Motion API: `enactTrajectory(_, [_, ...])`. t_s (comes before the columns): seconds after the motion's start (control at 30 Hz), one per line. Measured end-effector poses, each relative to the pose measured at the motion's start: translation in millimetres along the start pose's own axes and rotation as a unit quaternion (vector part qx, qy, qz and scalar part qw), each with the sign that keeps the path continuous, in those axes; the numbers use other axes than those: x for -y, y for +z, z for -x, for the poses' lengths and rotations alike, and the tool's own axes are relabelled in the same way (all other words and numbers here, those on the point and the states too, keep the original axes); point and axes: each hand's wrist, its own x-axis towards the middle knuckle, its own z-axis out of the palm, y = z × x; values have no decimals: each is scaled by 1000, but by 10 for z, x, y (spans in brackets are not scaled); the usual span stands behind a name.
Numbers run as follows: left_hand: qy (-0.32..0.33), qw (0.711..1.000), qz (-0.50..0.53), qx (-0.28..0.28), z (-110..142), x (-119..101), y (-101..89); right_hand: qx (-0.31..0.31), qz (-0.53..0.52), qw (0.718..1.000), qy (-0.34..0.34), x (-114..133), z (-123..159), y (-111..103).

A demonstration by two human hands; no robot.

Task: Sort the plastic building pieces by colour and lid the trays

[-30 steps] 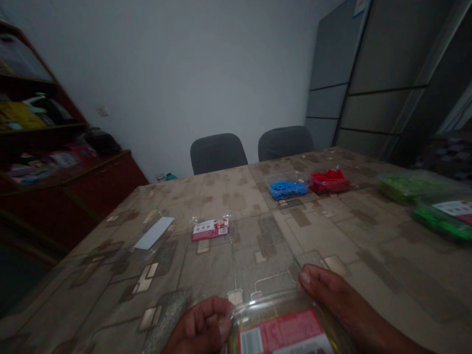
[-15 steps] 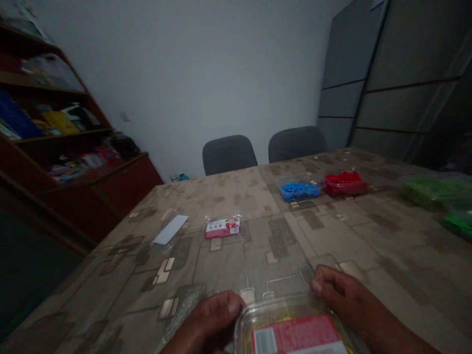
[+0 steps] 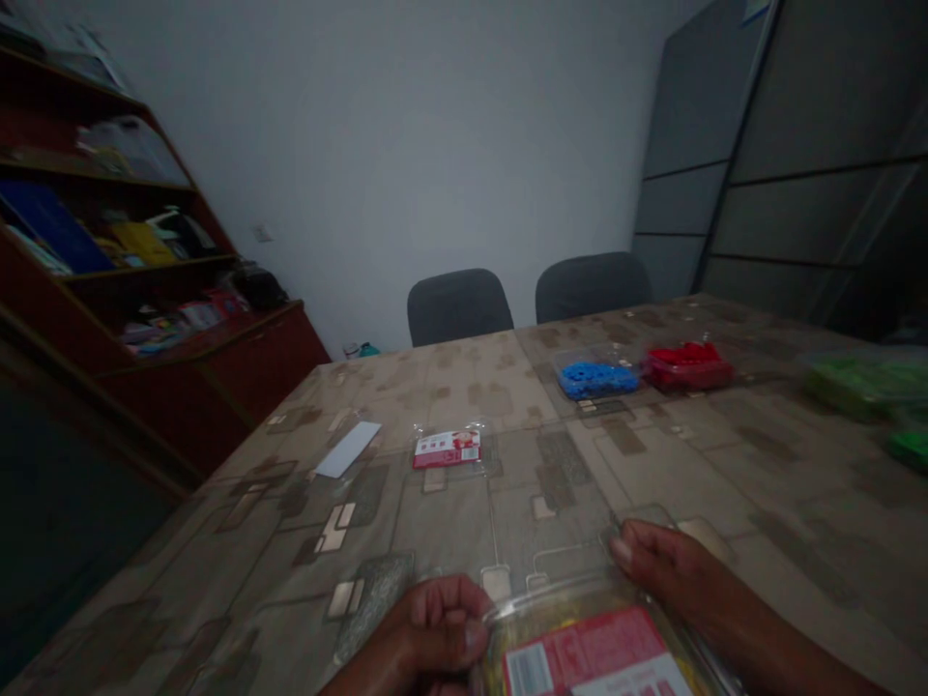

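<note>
At the near edge of the view is a clear plastic box (image 3: 540,619) with a red and white label and something yellow inside; its lower part is cut off by the frame. My left hand (image 3: 435,633) is closed on its left rim, thumb on top and fingers curled. On the far right corner my right hand (image 3: 663,565) pinches the rim between thumb and fingers. Ahead on the table lies a clear lid (image 3: 448,449) with a red and white label. Left of it lies a flat white card (image 3: 349,449), perhaps on clear plastic.
A patterned cloth covers the table (image 3: 464,377). Toward the back right stand clear boxes of blue pieces (image 3: 598,380) and red pieces (image 3: 688,367). Green pieces (image 3: 862,382) sit in boxes farther right. Two grey chairs (image 3: 460,307) stand behind; a shelf unit (image 3: 253,358) is at left.
The view has turned left, so things on the table appear farther right. My left fingers shifted at the box's left rim. Both hands stay at the box.
</note>
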Motion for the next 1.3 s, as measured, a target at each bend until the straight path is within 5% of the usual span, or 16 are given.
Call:
enactTrajectory(0.33, [-9, 999, -50, 14, -102, -29, -53, 5, -82, 997, -6, 0, 12, 56])
enactTrajectory(0.6, [38, 984, -172, -29, -265, -26, 170, 18, -88, 996, -11, 23, 38, 40])
enactTrajectory(0.97, [2, 998, -62, -7, -270, 72, 170, 52, -187, 981, 23, 12, 93, 58])
enactTrajectory(1.13, [32, 993, -117, 15, -247, 94, 135, 28, -135, 990, -5, -11, 62, 57])
enactTrajectory(1.3, [84, 981, -176, -25, -172, 139, 144, 21, -90, 995, -29, -25, 41, 40])
